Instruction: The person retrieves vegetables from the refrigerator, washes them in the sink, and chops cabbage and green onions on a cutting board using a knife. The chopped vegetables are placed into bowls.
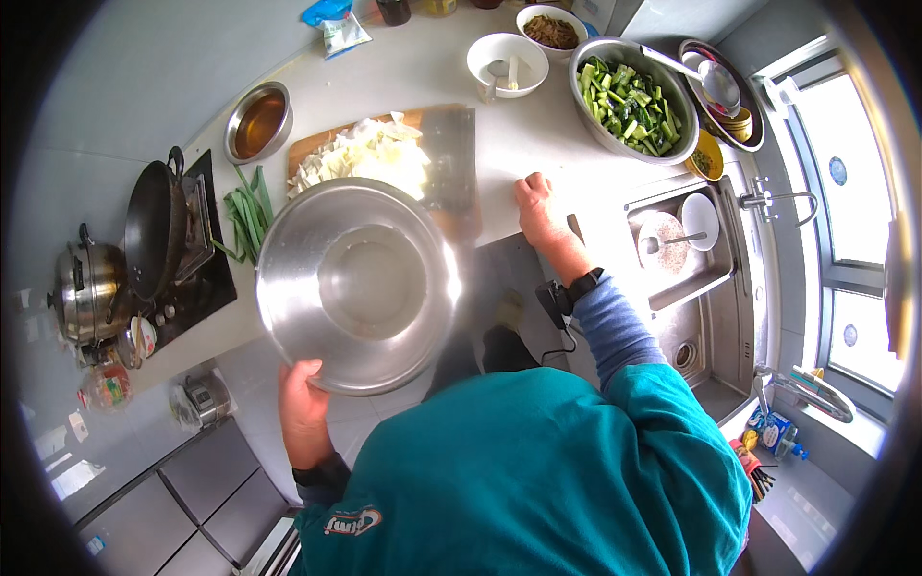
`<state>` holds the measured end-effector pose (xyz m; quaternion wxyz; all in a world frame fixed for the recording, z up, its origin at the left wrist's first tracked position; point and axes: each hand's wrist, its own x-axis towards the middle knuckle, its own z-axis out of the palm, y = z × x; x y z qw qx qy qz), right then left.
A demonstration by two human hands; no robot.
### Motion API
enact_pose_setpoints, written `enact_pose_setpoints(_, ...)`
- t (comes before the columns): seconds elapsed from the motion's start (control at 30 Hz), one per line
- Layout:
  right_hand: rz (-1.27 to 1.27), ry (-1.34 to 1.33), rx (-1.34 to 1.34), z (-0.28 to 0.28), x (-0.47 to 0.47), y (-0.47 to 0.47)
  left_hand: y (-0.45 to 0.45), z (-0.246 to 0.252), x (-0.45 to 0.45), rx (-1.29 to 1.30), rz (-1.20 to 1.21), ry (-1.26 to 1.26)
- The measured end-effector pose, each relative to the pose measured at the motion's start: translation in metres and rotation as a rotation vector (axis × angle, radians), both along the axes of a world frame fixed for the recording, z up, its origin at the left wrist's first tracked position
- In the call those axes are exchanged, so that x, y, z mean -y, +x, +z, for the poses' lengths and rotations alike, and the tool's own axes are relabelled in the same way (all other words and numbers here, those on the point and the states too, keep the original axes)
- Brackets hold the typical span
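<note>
My left hand [304, 410] grips the near rim of a large stainless steel bowl [443, 327], tilted slightly, with nothing visible inside it. The bowl covers the near part of a wooden cutting board [425, 115] that bears a heap of chopped pale cabbage [367, 155]. A wide cleaver blade [450, 158] lies at the right of the board. My right hand [540, 209] rests at the counter's front edge with curled fingers; whether it holds anything cannot be told. A dark handle-like piece [575, 227] shows beside its wrist.
Green leeks [248, 209] and a bowl of brown liquid [259, 126] lie left, near a black wok [153, 230] on the stove. Back right are a white bowl [536, 78], a steel basin of cut cucumber [630, 108] and a sink [691, 284] holding dishes.
</note>
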<state>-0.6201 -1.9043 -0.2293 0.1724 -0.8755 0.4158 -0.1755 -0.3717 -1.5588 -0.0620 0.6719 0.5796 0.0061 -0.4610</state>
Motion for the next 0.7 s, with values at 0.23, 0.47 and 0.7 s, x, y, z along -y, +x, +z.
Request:
enact_pose_setpoints(0.23,-0.152,-0.088,-0.058,-0.01,0.017,-0.014,-0.006,-0.003,-0.023,0.018,0.035,0.044)
enact_pose_setpoints(0.47,-0.242,0.04,0.259,0.084,0.038,0.002,-0.012,-0.002,-0.016,0.011,-0.006,0.006)
enact_pose_setpoints(0.7,0.876,0.244,0.486,0.201,-0.047,0.029,-0.031,-0.005,0.036,-0.023,-0.112,0.066)
